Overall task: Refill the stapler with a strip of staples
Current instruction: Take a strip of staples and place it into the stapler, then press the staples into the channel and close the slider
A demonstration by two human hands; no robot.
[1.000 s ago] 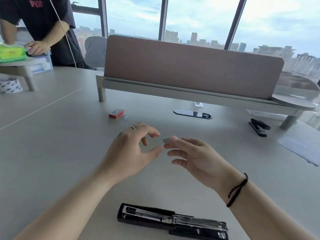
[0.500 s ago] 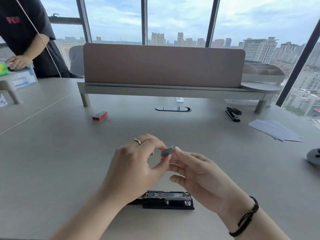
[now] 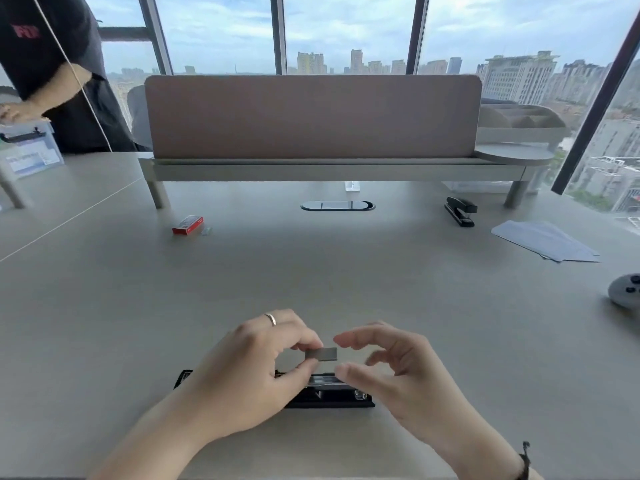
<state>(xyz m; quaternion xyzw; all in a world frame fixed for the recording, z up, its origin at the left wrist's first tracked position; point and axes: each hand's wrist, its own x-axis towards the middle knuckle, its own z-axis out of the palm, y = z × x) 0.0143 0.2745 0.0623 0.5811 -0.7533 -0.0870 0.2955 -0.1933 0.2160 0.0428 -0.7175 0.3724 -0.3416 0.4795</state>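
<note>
A black stapler (image 3: pixel 329 393) lies opened flat on the table near its front edge, its metal staple channel facing up; both hands cover much of it. My left hand (image 3: pixel 252 372) pinches the left end of a short grey strip of staples (image 3: pixel 321 354) between thumb and fingertips, just above the channel. My right hand (image 3: pixel 398 372) hovers beside the strip's right end, thumb and fingers curled apart, not touching it.
A red staple box (image 3: pixel 188 225) with a loose strip beside it lies far left. A second black stapler (image 3: pixel 460 210) and a stack of papers (image 3: pixel 543 240) lie far right. A grey controller (image 3: pixel 625 295) sits at the right edge. A person stands at the back left.
The strip has passed from between both hands into my left hand alone. My right hand has let go and opened. Both hands have dropped lower over the stapler.
</note>
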